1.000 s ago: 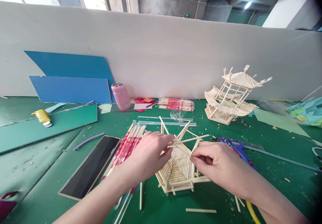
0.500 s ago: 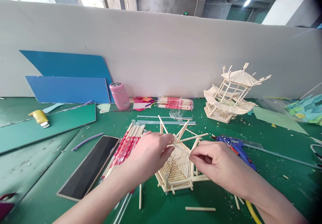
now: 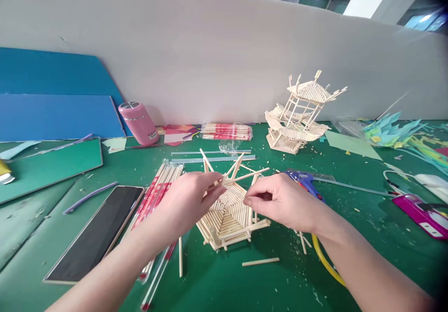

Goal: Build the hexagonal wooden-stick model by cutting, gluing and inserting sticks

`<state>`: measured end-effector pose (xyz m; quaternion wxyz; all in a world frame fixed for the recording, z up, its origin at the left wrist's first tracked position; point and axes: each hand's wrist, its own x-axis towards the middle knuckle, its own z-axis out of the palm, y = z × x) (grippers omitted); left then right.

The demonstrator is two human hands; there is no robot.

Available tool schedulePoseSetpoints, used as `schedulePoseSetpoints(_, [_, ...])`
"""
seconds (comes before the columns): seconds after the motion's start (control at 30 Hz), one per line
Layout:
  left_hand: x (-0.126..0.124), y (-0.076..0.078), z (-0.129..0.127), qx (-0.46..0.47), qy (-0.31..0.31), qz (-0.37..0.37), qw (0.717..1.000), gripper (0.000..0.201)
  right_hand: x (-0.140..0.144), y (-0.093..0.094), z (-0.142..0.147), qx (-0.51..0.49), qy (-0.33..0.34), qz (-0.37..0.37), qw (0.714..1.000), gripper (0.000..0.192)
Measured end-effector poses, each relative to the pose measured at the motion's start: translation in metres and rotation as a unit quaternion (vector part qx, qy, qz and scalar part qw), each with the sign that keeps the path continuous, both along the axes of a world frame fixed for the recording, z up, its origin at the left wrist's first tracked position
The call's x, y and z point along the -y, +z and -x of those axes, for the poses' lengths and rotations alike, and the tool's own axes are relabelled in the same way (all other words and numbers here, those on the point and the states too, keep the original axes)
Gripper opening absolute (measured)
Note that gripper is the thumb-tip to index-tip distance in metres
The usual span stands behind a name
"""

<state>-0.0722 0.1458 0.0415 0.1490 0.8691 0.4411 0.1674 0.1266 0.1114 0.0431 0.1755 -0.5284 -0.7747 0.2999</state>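
On the green cutting mat (image 3: 266,284), a pale hexagonal roof of glued bamboo sticks (image 3: 229,218) sits between both hands. The left hand (image 3: 187,202) pinches one of the long sticks (image 3: 245,177) fanning up from the roof's far edge (several cross there). The right hand (image 3: 280,200) is curled, fingertips pinched together at the roof's right side; what they grip is too small to tell. A blue glue gun (image 3: 304,181) lies just behind it, and red-wrapped chopsticks (image 3: 157,195) lie to the left.
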Motion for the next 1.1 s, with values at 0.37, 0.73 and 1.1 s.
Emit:
schedulePoseSetpoints(0.37, [-0.0006, -0.0006, 0.0006, 0.003, 0.003, 0.010, 1.000, 0.024, -0.0031, -0.0056, -0.0006, -0.027, 0.013, 0.031, 0.999, 0.017])
schedulePoseSetpoints(0.73, [-0.0009, -0.0033, 0.0021, 0.015, 0.002, 0.011, 1.000, 0.024, -0.0034, -0.0098, 0.0008, -0.040, 0.013, 0.037, 0.998, 0.017])
schedulePoseSetpoints(1.1, [-0.0018, -0.0036, 0.0023, 0.033, 0.011, 0.033, 0.999, 0.025, 0.0011, -0.0086, 0.0004, -0.040, -0.009, 0.045, 0.998, 0.019])
